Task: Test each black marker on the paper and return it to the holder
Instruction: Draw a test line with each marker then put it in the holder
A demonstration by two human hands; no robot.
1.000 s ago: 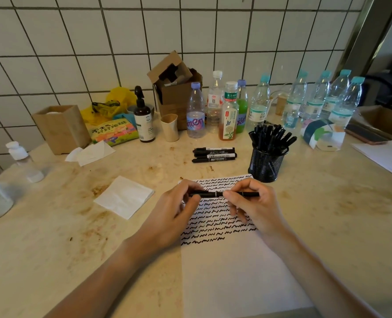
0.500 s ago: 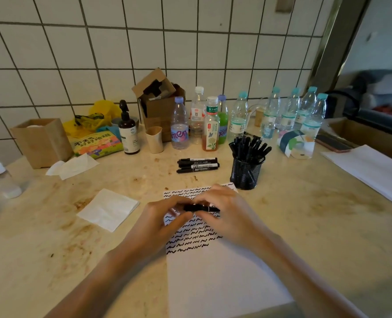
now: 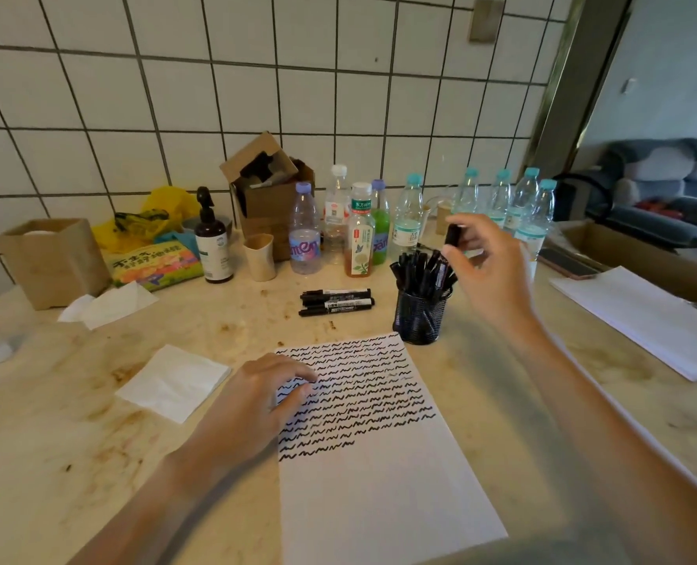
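The right hand [image 3: 491, 271] pinches a black marker [image 3: 449, 248] upright over the round black mesh holder [image 3: 419, 318], which is packed with markers. The left hand [image 3: 257, 401] lies with relaxed fingers on the paper [image 3: 379, 483], ruled with black squiggles. Three more markers [image 3: 336, 302] lie on the stained, cream marble-like counter [image 3: 73, 442] below a white tiled wall [image 3: 257, 95].

The right hand [image 3: 491, 271] hides most of the marker [image 3: 453, 235] it pinches (only the top end shows); the paper [image 3: 379, 495] runs off the bottom edge
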